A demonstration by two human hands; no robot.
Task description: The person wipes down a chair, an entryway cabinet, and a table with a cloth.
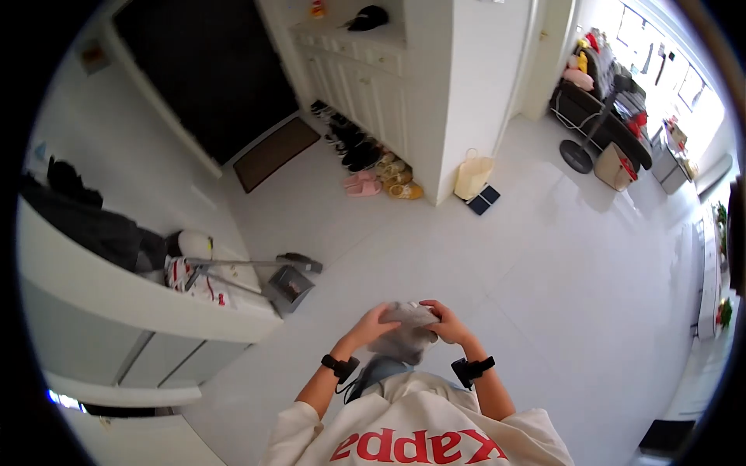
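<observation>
Close in front of my body, both hands hold up a crumpled grey cloth [406, 325]. My left hand [374, 326] grips its left side, with the thumb lying across the top of the fabric. On the opposite side, my right hand [446, 321] pinches the upper right edge. The cloth sags between them, and its lower part hangs above my legs. What kind of cloth item it is I cannot make out. Each wrist wears a black band.
A long-handled dustpan [289, 287] and a broom [300, 261] rest by the white bench [148, 322] at left. Shoes [353, 147] line the cabinet beside a doormat [277, 154]. A cream bag [472, 175] stands at the wall corner, a pedestal fan [576, 155] farther right.
</observation>
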